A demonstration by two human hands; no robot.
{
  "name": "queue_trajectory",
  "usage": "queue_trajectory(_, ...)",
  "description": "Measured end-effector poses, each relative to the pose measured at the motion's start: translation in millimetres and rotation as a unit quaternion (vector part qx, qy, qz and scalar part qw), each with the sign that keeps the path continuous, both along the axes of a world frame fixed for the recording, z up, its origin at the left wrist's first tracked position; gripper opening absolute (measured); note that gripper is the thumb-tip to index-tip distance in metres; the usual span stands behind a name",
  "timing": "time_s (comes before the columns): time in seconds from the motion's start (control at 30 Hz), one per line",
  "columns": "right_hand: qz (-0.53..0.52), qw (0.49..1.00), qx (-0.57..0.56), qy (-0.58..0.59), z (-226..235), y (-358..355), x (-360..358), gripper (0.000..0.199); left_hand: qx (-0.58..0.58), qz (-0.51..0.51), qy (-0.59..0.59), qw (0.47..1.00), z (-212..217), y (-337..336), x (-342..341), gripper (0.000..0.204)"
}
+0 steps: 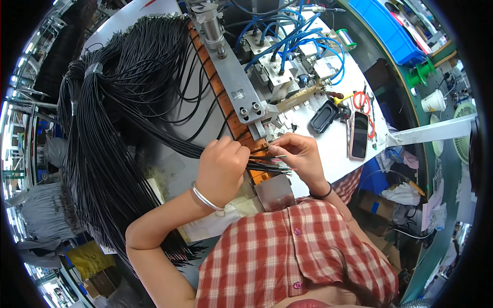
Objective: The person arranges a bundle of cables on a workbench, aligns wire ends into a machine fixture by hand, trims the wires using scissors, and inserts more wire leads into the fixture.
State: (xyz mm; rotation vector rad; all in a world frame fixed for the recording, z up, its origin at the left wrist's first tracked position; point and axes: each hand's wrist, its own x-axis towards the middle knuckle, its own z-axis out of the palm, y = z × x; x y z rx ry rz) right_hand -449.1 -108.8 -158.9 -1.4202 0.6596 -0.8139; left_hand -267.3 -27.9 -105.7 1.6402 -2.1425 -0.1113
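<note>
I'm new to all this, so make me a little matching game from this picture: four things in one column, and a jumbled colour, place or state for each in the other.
Column one
1. Phone
2. Right hand
3. Plastic bin
4. Left hand

Column two
A. Closed around black wires
B. Lying on the white tabletop
C. Beside the wires' ends, dark band on its wrist
D. Blue, toward the picture's upper right

Right pairs: 1-B, 2-C, 3-D, 4-A
</note>
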Motion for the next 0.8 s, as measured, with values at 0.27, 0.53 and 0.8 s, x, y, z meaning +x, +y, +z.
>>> queue_trajectory(0.27,0.085,0.963,0.248,-0.061,7.9,-9.5,-9.4,0.009,0.007,-0.010,0.038,0.999,8.7,-4.4,-1.1,0.015)
queue_trajectory(0.53,0.033,0.986,0.160,0.038,-4.0,-13.9,-11.3,0.008,0.036,-0.032,0.056,0.997,-4.2,-3.8,-3.8,0.023)
queue_trajectory(0.8,0.043,0.980,0.187,0.054,-14.8,-18.9,-7.7,0.010,0.001,-0.019,0.037,0.999,-3.1,-5.4,-3.0,0.020)
